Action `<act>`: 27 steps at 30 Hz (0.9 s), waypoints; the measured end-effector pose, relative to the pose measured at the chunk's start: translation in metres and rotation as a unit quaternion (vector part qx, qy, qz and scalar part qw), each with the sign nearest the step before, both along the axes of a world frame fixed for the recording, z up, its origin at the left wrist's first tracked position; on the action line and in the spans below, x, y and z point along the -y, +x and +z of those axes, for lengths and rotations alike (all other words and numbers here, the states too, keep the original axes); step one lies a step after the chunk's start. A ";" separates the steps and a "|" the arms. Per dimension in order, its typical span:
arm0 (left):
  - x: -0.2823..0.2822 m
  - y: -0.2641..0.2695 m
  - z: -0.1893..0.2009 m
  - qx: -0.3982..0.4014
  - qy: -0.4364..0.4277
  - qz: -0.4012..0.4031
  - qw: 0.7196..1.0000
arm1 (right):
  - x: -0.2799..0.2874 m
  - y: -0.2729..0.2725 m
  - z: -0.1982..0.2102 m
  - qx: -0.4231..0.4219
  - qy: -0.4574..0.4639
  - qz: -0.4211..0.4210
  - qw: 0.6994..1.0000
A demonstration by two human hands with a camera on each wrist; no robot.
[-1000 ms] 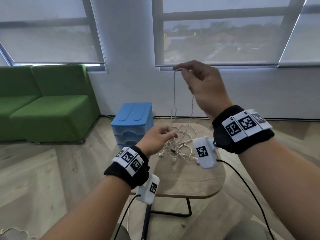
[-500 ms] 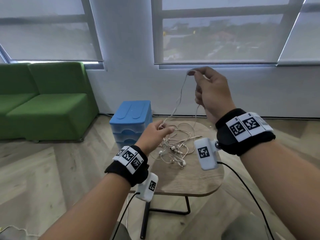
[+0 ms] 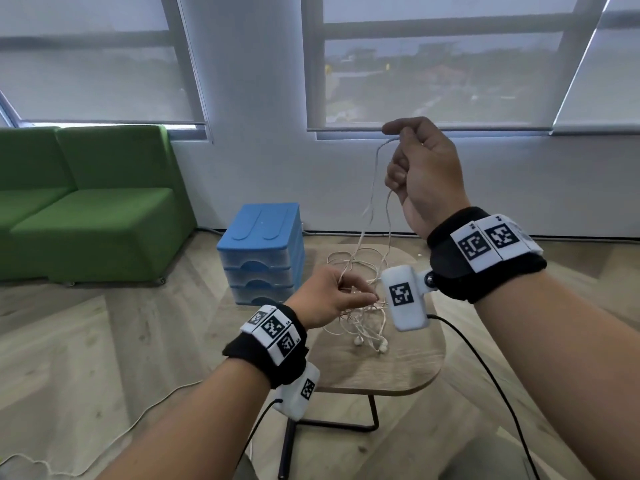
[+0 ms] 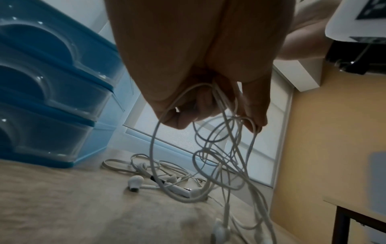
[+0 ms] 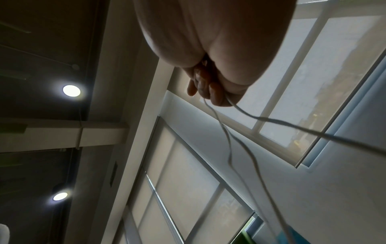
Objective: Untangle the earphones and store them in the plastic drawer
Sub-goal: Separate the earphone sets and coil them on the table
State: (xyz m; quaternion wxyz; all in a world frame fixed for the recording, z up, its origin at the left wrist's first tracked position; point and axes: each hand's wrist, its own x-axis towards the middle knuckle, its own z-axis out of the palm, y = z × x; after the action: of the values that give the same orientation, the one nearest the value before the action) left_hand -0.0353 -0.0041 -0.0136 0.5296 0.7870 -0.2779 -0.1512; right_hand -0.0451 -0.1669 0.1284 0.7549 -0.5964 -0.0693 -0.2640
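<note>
A tangle of white earphones [image 3: 363, 323] [image 4: 177, 180] lies on the small wooden table [image 3: 398, 368], with several buds and plugs loose among the loops. My right hand [image 3: 420, 168] [image 5: 215, 92] is raised high and pinches a loop of cable, two strands hanging down from it. My left hand [image 3: 332, 296] [image 4: 208, 105], low over the table, grips a bunch of loops from the tangle. The blue plastic drawer unit [image 3: 263, 251] [image 4: 48, 92] stands at the table's far left, its three drawers closed.
A green sofa [image 3: 86, 202] stands at the left against the window wall. A white cable [image 3: 104, 445] trails over the wooden floor at the lower left. Black leads [image 3: 485, 375] hang from the wrist cameras.
My right hand has moved a little right and up, drawing the cable loop further out. My left hand has shifted right over the tangle, still holding cables. The view has tilted slightly.
</note>
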 end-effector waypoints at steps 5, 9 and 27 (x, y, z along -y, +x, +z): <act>-0.009 0.008 0.011 0.018 -0.089 0.070 0.993 | 0.024 -0.008 -0.041 -0.032 -0.278 -0.002 0.960; -0.015 0.012 0.020 0.007 -0.104 0.080 0.991 | 0.026 -0.012 -0.095 -0.086 -0.442 0.106 0.887; -0.034 0.012 0.011 0.037 0.010 0.033 0.999 | 0.025 0.004 -0.074 -0.085 -0.192 -0.148 0.966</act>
State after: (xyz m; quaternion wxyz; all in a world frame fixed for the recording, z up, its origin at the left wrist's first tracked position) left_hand -0.0230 0.0304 -0.0025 0.5158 0.8059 -0.2702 -0.1071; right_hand -0.0410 -0.1918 0.0540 0.5815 -0.7543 0.0347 -0.3029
